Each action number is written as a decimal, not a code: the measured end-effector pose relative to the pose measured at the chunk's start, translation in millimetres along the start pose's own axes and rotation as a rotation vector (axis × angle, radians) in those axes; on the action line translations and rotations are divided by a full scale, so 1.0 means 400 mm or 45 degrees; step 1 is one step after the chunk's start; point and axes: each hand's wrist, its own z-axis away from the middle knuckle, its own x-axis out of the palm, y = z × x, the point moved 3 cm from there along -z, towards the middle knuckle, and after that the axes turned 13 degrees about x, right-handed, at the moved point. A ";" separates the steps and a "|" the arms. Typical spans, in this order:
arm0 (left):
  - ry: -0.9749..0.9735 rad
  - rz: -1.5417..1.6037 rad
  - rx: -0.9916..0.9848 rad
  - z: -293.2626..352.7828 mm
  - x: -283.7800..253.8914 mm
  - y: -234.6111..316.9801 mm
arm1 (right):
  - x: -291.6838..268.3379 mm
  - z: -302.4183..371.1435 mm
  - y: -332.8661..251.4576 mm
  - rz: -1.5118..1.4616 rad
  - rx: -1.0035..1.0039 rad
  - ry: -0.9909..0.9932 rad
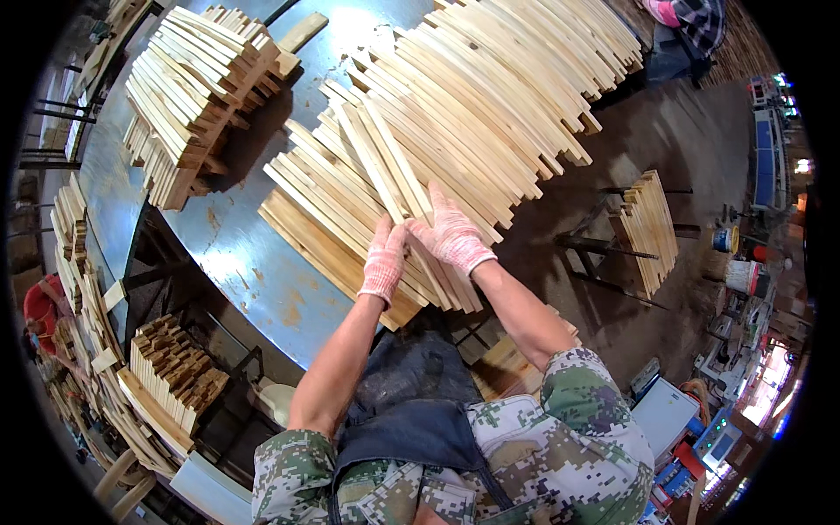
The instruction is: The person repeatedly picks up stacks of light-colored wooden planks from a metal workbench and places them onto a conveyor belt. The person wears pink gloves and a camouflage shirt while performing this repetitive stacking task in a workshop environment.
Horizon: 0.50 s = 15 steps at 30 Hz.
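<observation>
head view: hands (pixel 418 248) on slats (pixel 385 179)

Round blue metal table (pixel 236 254), worn, rust spots near its near edge. Big fan of long pale wood slats (pixel 455 114) lies across the middle and far right, overhanging the right edge. Lower slat layer (pixel 306 232) lies at the near edge under the fan. Separate crisscross slat stack (pixel 197 87) sits at the far left, apart from the fan.
</observation>
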 end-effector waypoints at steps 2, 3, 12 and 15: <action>-0.287 -0.310 -0.014 0.027 -0.016 0.027 | 0.029 0.014 -0.056 -0.035 -0.136 0.191; -0.370 -0.332 0.035 0.057 -0.021 0.011 | 0.038 0.031 -0.099 0.083 -0.067 0.245; -0.608 -0.221 -0.101 0.296 -0.259 -0.017 | 0.044 0.166 -0.037 -0.058 0.180 0.290; -0.602 -0.196 -0.189 0.352 -0.415 -0.082 | 0.049 0.435 0.058 -0.427 0.231 0.241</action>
